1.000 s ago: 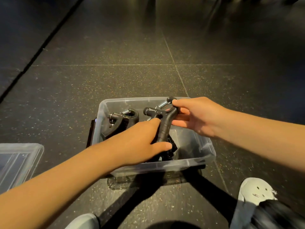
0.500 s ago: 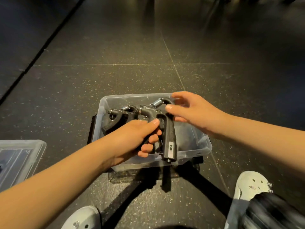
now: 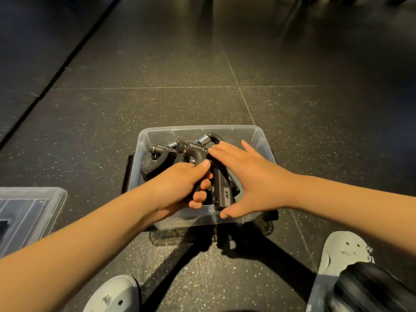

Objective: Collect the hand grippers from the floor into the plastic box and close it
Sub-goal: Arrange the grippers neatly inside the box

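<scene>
Shoes: Your pale left shoe [image 3: 112, 293] sits at 7 o'clock at the bottom edge of the view. Your pale right shoe [image 3: 337, 260] is at 5 o'clock, its near part covered by a dark trouser leg [image 3: 369, 287].
Lid: The clear lid [image 3: 29, 212] lies flat on the floor at 8 o'clock, well apart from the box and cut off by the left edge of the view.
Left hand: Your left hand [image 3: 180, 188] reaches in from 7 o'clock. Its fingers curl round one handle of the hand gripper [image 3: 221, 192] and the thumb lies on top, so it grips that handle.
Right hand: Your right hand [image 3: 247, 183] comes in from 4 o'clock. It is spread flat with straight fingers over the same hand gripper and grasps nothing. Its thumb points down at the near wall of the box.
Hand gripper: It is black, with a small label on the handle that points toward you. It sits over the middle of the box, and its spring [image 3: 203, 139] shows at 12 o'clock of your hands.
Second hand gripper: The second hand gripper [image 3: 157, 164] lies inside the box at 10 o'clock of your left hand.
Plastic box: The clear plastic box [image 3: 236, 132] stands open on the floor at the centre of the view, with a black clip [image 3: 128, 174] on its 9 o'clock side.
Floor: The floor [image 3: 157, 104] is dark speckled tile with seams running off toward 12 o'clock. A darker mat [image 3: 33, 52] lies at 10 o'clock.
</scene>
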